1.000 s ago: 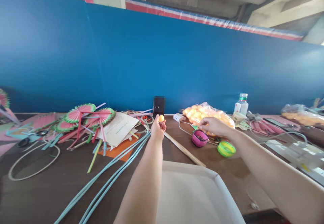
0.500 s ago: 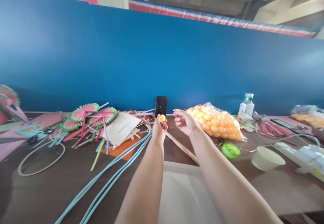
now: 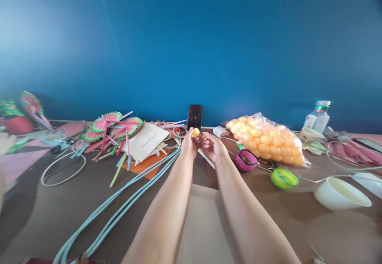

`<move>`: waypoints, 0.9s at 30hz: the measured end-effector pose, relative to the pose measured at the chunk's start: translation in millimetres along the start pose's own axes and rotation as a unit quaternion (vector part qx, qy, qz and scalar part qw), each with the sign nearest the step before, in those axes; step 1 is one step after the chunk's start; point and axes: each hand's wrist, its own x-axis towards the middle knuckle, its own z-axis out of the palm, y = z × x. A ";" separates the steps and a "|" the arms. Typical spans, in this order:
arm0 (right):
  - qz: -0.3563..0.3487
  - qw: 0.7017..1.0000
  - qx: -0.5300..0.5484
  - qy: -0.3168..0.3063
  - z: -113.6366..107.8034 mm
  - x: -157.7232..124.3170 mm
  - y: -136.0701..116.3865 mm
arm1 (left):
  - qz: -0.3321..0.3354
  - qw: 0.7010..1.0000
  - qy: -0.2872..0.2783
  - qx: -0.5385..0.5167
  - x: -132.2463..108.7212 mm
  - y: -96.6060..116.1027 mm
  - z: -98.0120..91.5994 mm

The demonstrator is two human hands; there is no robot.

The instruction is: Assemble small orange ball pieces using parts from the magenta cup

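Note:
My left hand (image 3: 189, 146) is raised over the brown table, fingers pinched on a small orange ball (image 3: 195, 132). My right hand (image 3: 211, 147) is right beside it, fingers curled and pinched close to the ball; whatever it holds is too small to make out. A clear bag of orange balls (image 3: 265, 139) lies to the right of both hands. Under my forearms lies a pale tray (image 3: 203, 228).
Pink and green paper fans (image 3: 117, 125), papers and coloured strips clutter the left. Long light-blue strips (image 3: 119, 208) run toward me. A magenta pouch (image 3: 245, 160), green ring (image 3: 283, 177), white bowl (image 3: 340, 193), bottle (image 3: 316, 117) and black box (image 3: 195, 116) stand around. A blue wall backs the table.
My right hand drew back from the bag of balls and came in beside my left hand. The left hand kept the ball. The camera tilted down.

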 end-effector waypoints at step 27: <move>-0.065 0.994 -0.072 -0.048 -0.9 -0.3 6.4 | 0.051 0.993 -0.097 0.046 -10.9 1.2 1.0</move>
